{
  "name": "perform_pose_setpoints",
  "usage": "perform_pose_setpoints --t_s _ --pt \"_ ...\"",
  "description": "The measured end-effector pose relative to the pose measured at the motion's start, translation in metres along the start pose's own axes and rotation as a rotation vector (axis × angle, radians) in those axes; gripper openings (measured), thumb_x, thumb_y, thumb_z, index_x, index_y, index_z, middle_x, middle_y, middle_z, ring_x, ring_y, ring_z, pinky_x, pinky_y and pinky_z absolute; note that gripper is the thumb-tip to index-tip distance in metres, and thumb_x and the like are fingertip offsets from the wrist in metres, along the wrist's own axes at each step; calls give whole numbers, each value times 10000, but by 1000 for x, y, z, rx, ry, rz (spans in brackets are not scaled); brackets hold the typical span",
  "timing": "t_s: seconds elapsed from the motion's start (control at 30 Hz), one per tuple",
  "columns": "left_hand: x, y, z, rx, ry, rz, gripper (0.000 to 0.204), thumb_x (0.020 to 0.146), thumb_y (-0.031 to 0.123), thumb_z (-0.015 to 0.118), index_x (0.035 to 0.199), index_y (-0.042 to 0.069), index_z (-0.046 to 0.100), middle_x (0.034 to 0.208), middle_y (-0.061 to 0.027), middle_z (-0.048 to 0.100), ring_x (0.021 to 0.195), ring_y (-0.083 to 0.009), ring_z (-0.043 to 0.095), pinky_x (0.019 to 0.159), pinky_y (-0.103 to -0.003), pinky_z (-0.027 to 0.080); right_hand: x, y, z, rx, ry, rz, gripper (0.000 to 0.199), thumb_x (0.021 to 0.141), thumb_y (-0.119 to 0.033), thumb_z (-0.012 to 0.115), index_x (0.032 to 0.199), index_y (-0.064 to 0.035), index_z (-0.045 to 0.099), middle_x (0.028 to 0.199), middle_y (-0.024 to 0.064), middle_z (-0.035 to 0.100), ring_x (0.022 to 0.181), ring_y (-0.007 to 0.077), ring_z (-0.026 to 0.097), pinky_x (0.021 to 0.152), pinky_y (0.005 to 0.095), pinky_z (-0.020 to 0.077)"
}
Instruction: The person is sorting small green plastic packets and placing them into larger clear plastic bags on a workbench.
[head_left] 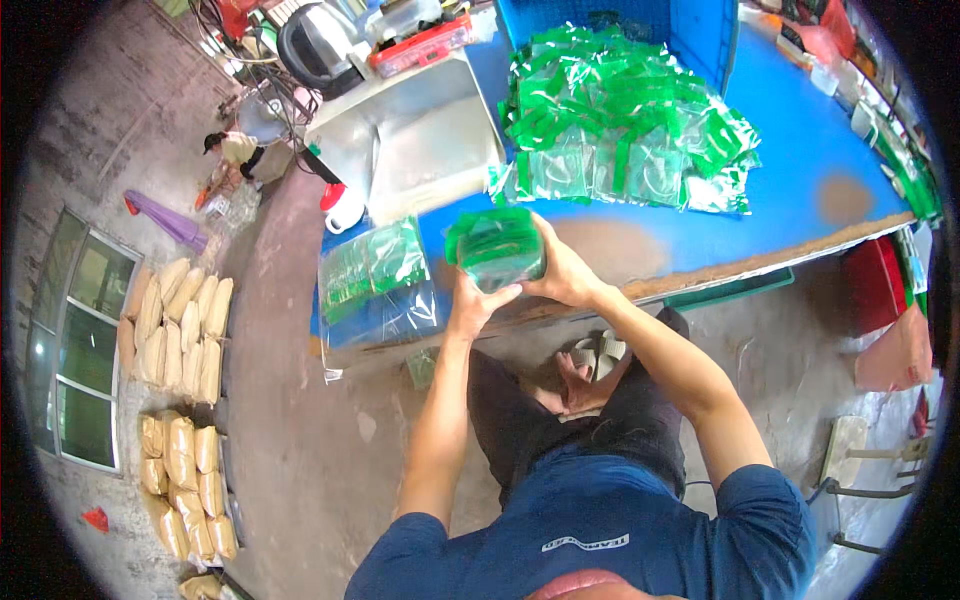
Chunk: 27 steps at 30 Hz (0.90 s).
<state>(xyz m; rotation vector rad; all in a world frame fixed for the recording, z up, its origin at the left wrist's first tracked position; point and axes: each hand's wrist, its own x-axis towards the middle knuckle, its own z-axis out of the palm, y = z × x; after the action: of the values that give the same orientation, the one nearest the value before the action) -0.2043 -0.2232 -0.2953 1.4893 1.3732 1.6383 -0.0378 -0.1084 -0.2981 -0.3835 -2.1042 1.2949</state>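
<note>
Bag stack (495, 247) sat clamped between both grips at the blue worktop (800, 150) edge: left hand (472, 305) below-left, right hand (565, 272) on the right. Long axis ran left-right. Loose bag pile (625, 130) lay beyond, nearer the right hand.

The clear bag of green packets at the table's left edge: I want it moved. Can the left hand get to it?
Probably yes. The clear bag lies just beside the left hand with nothing between, but that hand, like the right hand, grips the green stack.
</note>
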Motion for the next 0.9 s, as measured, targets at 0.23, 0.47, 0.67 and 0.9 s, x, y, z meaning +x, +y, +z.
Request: perform_pose_setpoints --t_s 0.23,0.47,0.67,0.9 --pt "-4 -1 12 -10 81 -31 1129 670 -33 834 1554 84 142 1343 -99 514 1251 -229 502 1077 -384 413 -10 -4 -19 134 89 21 1394 587 -153 944 1569 -118 -44 1418 291 434 1330 404 452 1102 464 390" --pt "4 6 18 -150 27 -57 1185 688 -30 828 1568 90 43 1367 -111 484 1254 -231 502 1082 -384 420 -3 7 -24 -360 -83 -10 1182 588 -383 913 1472 35 248 1376 312 453 1307 460 435 1087 458 392" --pt "6 25 16 -172 76 -73 1200 685 -13 844 1574 85 43 1351 -110 506 1223 -236 528 1069 -384 430 -5 -12 -16 -210 55 -232 996 659 -260 872 1435 -30 291 1271 266 541 1195 454 529 989 481 454" --pt "-5 3 -1 -194 23 -118 1199 670 37 880 1571 68 88 1316 -86 562 1214 -219 535 1068 -379 422 2 -22 -14 -116 -71 -18 988 646 -256 871 1411 -32 288 1218 291 567 1181 444 551 973 479 458"
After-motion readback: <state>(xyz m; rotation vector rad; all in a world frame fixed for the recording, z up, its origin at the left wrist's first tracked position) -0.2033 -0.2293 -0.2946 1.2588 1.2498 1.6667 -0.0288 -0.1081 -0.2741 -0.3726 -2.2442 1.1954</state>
